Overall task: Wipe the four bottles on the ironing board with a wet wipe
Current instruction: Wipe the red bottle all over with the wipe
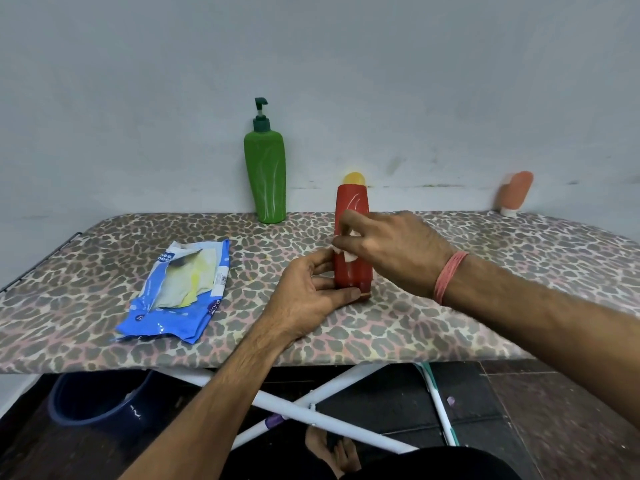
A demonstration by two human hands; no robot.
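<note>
Red bottle (351,237) upright mid ironing board (104,327); left hand (308,299) grip curled round its base, right hand (388,251) pinches wet wipe (348,252) against its front; green pump bottle (265,174) behind, wipes pack (180,289) left

Red bottle (351,216) with yellow cap stands upright mid-board; green pump bottle (265,174) behind; orange tube (515,194), apparently cap-down, far right; small white wipe (349,254) against the red bottle.

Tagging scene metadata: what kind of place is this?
Probably a home utility or laundry corner: a leopard-print ironing board against a plain grey wall, a dark blue plastic bucket on the dark tiled floor underneath.
</note>
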